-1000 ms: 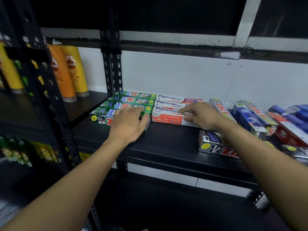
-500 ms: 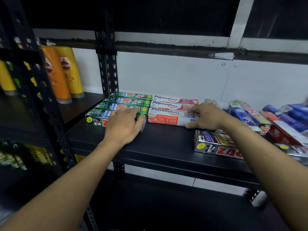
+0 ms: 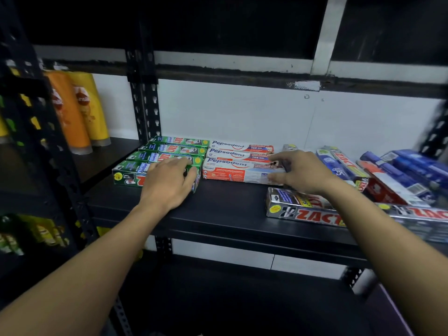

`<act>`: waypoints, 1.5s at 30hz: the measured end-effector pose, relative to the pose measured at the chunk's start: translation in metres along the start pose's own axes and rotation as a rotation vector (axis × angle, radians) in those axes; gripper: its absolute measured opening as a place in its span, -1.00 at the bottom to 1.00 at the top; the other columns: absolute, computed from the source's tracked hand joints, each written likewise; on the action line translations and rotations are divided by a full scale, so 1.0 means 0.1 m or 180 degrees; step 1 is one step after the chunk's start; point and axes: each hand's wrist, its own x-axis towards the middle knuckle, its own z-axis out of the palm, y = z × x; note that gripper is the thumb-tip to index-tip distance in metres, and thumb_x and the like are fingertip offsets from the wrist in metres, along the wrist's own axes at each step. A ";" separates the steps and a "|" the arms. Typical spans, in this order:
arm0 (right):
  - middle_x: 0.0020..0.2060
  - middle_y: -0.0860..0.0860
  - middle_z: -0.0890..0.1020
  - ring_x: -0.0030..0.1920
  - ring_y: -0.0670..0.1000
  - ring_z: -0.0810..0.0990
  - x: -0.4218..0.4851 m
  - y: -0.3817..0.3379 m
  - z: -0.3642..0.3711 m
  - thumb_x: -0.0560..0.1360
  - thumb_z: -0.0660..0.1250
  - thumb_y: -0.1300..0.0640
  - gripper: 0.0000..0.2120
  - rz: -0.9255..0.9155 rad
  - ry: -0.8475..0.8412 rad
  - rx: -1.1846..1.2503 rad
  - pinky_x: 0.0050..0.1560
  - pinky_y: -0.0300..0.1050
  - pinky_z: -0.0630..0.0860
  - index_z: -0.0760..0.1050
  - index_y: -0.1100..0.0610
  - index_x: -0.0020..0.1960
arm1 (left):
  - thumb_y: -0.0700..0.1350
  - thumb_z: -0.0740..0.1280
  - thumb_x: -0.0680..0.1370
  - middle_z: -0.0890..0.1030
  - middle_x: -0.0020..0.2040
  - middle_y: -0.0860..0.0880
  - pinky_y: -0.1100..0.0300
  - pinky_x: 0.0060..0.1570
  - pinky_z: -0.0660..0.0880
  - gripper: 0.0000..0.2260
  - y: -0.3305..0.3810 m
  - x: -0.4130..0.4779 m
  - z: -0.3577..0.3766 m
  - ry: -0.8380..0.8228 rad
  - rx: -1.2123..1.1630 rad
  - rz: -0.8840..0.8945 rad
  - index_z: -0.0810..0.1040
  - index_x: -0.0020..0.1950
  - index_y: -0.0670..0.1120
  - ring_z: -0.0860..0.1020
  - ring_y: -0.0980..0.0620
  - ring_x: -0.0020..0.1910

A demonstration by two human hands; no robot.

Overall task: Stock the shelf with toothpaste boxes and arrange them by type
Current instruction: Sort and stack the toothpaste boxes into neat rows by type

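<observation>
Toothpaste boxes (image 3: pixel 232 155) all on one black shelf (image 3: pixel 230 207), sorted at the left end, unsorted at the right; past the slotted upright post (image 3: pixel 145 93) at the shelf's left back corner, orange and yellow bottles (image 3: pixel 75 112) on a neighbouring board, no part of this job; along the right end, a loose heap of blue and red boxes (image 3: pixel 397 175), tilted and overlapping, likely dropped there for sorting by brand; in the left back corner, four green Zact boxes (image 3: pixel 174 149) lying flat, long sides touching, ranked from the back edge toward the front, probably for labels readable from the aisle; just beside them toward the middle, three white-and-red Pepsodent boxes (image 3: pixel 230 144) ranked the same way, left ends against the green ones; at the front edge toward the right, a silver Zact box (image 3: pixel 303 212) lying apart, seemingly in want of a row of its own; left hand (image 3: pixel 167 183) laid palm down on the frontmost green box (image 3: pixel 128 173), fingers relaxed and spread, grasping nothing, apparently pressing the row square; right hand (image 3: pixel 303 173) at the right end of the front Pepsodent box (image 3: pixel 232 172), fingers curved over its top, thumb on its near face, a light pinch, judged a nudge to bring that end flush with its neighbours.
</observation>
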 end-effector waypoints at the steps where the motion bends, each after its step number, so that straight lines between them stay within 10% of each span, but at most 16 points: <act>1: 0.25 -0.03 0.57 0.21 0.02 0.54 -0.08 0.04 -0.05 0.48 0.42 -0.10 -0.53 0.0027 0.0053 0.0037 0.06 -0.19 0.38 0.49 -0.06 0.36 | 0.14 0.05 0.64 0.64 0.11 0.02 -0.07 0.25 0.35 -0.61 0.00 -0.01 0.00 0.0013 0.0019 0.0012 0.54 0.25 -0.01 0.55 -0.04 0.12; 10: 0.00 -0.08 0.66 -0.03 -0.05 0.55 -0.93 0.47 -0.39 0.48 0.35 -0.22 -0.57 -0.0010 0.0245 -0.0450 -0.07 -0.20 0.38 0.56 -0.06 0.27 | 0.15 0.04 0.61 0.66 0.17 -0.06 -0.10 0.44 0.09 -0.56 0.15 -0.09 -0.13 0.0308 0.0489 0.0381 0.55 0.26 -0.03 0.45 -0.06 0.37; 14: 0.27 -0.09 0.57 0.27 -0.07 0.50 -1.06 0.57 -0.36 0.41 0.35 -0.35 -0.37 -0.0136 -0.0282 -0.0464 0.25 -0.19 0.40 0.46 -0.07 0.38 | 0.12 0.07 0.61 0.70 0.01 -0.01 -0.09 0.43 0.07 -0.60 0.48 -0.12 -0.13 0.0488 0.0303 0.0463 0.60 0.20 -0.01 0.50 -0.02 0.30; 27: 0.10 -0.16 0.63 0.09 -0.12 0.56 -1.04 0.73 -0.58 0.51 0.39 -0.09 -0.69 -0.0010 0.0663 0.0519 0.05 -0.20 0.40 0.57 -0.04 0.22 | -0.03 0.22 0.60 0.60 0.28 -0.04 0.00 0.29 0.41 -0.65 1.65 -0.07 0.17 -0.0106 -0.1117 0.0491 0.52 0.38 -0.01 0.51 -0.08 0.27; 35: 0.17 0.06 0.62 0.20 0.04 0.56 -0.50 0.87 -0.55 0.49 0.42 -0.06 -0.65 0.0620 0.1247 0.0543 0.01 -0.21 0.35 0.56 0.03 0.23 | 0.32 0.16 0.53 0.14 0.59 0.15 -0.04 0.37 0.36 -0.51 1.79 -0.16 0.28 -0.1239 -0.0477 0.0946 0.39 0.44 0.24 0.32 0.06 0.48; 45: 0.18 0.09 0.61 0.20 0.10 0.55 -0.09 0.95 -0.31 0.51 0.36 -0.14 -0.58 0.0614 0.0991 0.0342 0.16 -0.06 0.47 0.55 0.08 0.26 | 0.27 0.20 0.57 0.28 0.52 0.25 0.03 0.47 0.27 -0.55 1.80 -0.14 0.31 -0.1300 -0.0707 0.1215 0.43 0.44 0.21 0.21 0.19 0.53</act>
